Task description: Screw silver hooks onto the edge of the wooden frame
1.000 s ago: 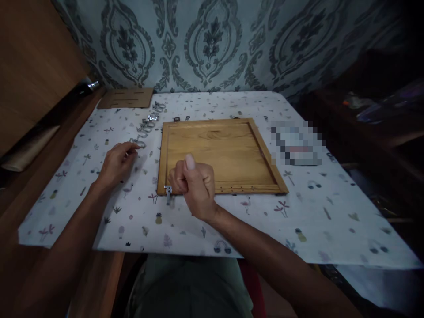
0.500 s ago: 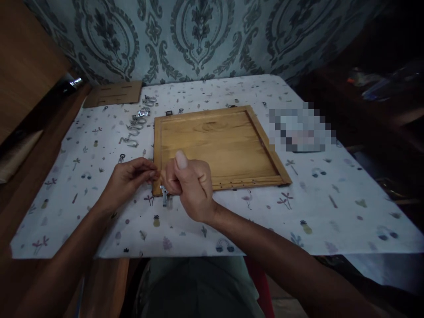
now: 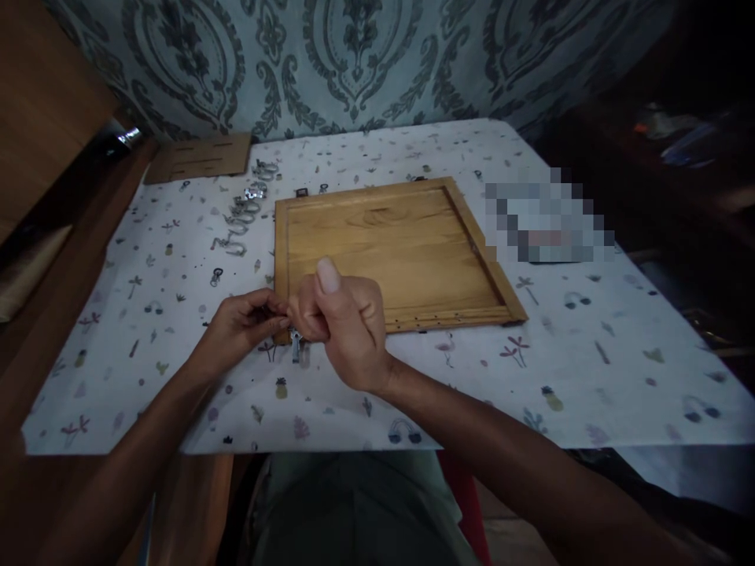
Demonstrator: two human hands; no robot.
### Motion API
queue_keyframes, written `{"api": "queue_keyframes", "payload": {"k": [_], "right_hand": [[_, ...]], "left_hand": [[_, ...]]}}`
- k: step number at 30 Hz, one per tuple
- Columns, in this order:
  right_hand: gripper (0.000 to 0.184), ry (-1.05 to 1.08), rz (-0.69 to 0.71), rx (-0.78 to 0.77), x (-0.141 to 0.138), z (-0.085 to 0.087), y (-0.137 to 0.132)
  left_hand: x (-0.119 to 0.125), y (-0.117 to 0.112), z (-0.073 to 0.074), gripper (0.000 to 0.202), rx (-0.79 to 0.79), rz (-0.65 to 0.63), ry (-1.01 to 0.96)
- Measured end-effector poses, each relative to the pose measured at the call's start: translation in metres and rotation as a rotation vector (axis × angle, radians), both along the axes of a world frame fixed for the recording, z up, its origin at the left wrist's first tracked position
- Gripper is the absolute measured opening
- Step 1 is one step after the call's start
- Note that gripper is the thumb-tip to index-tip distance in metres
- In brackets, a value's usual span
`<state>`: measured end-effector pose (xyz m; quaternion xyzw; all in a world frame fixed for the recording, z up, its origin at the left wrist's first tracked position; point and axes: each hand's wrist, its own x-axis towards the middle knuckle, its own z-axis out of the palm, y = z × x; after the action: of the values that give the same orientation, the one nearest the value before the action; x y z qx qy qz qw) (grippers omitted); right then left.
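Note:
A framed wooden panel (image 3: 389,251), like a cabinet door, lies flat on the table in front of me. At its near left corner a metal hinge (image 3: 296,347) hangs over the near edge, partly covered by my fingers. My right hand (image 3: 354,334) is closed in a fist above that corner, thumb up; whatever it grips is hidden. From the left, my left hand (image 3: 244,318) reaches in with fingertips pinched together, close against the right fist. What the left fingers hold is too small to make out. Several small dark holes run along the panel's near rail.
More metal hinges (image 3: 239,224) lie in a row left of the panel. Behind them is a slotted cardboard piece (image 3: 200,157). A blurred-out package (image 3: 546,224) rests to the right. The printed tablecloth (image 3: 472,401) reaches the table's front edge.
My left hand has shifted slightly right, nearer to the right fist. The right hand stays closed over the same corner. The view has tilted a little.

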<state>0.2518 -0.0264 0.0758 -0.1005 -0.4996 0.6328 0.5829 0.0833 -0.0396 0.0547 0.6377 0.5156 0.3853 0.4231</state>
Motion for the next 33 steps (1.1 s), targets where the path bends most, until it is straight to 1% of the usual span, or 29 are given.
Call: {"api": "queue_keyframes", "payload": {"k": [4, 8, 14, 17, 21, 24, 28, 33], "right_hand": [[0.059, -0.012, -0.010, -0.009, 0.000, 0.000, 0.000], [0.060, 0.007, -0.004, 0.005, 0.000, 0.001, 0.001], [0.057, 0.076, 0.018, 0.077, 0.000, 0.002, 0.001], [0.059, 0.046, 0.007, 0.055, 0.000, 0.002, 0.001], [0.060, 0.014, -0.006, 0.015, -0.001, 0.001, 0.001], [0.059, 0.015, 0.005, 0.012, -0.001, 0.001, 0.001], [0.061, 0.004, 0.004, 0.018, -0.001, 0.001, 0.002], [0.061, -0.002, -0.002, 0.000, -0.001, 0.002, 0.001]], "left_hand": [[-0.001, -0.001, -0.002, 0.019, 0.005, -0.020, -0.005], [-0.002, -0.003, -0.001, 0.015, -0.013, -0.039, -0.005], [0.000, -0.003, 0.002, 0.015, 0.018, -0.056, 0.024], [-0.001, -0.003, 0.000, 0.016, 0.030, -0.065, 0.022], [-0.005, -0.003, -0.006, 0.011, 0.122, -0.093, 0.077], [-0.007, -0.004, -0.010, 0.008, 0.159, -0.089, 0.116], [-0.010, -0.004, -0.013, 0.009, 0.158, -0.107, 0.129], [-0.009, -0.003, -0.011, 0.008, 0.148, -0.106, 0.146]]}}
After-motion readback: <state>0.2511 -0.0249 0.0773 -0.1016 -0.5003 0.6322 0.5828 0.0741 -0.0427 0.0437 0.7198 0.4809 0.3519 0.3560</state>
